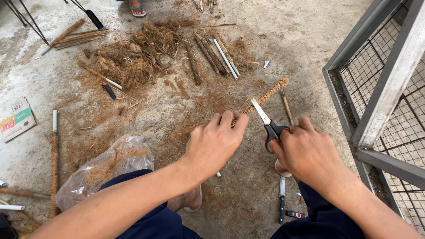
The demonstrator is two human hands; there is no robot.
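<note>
My left hand grips a stick wrapped in brown coir rope; its far end points up and to the right over the concrete floor. My right hand holds black-handled scissors, whose blades lie shut right next to the wrapped stick close to my left fingers. Both forearms reach out over my knees in dark blue trousers.
A heap of coconut fibre and several wrapped sticks lie ahead. A clear plastic bag of fibre sits at left beside a wrapped pole. A knife lies between my feet. A grey wire-mesh frame stands at right.
</note>
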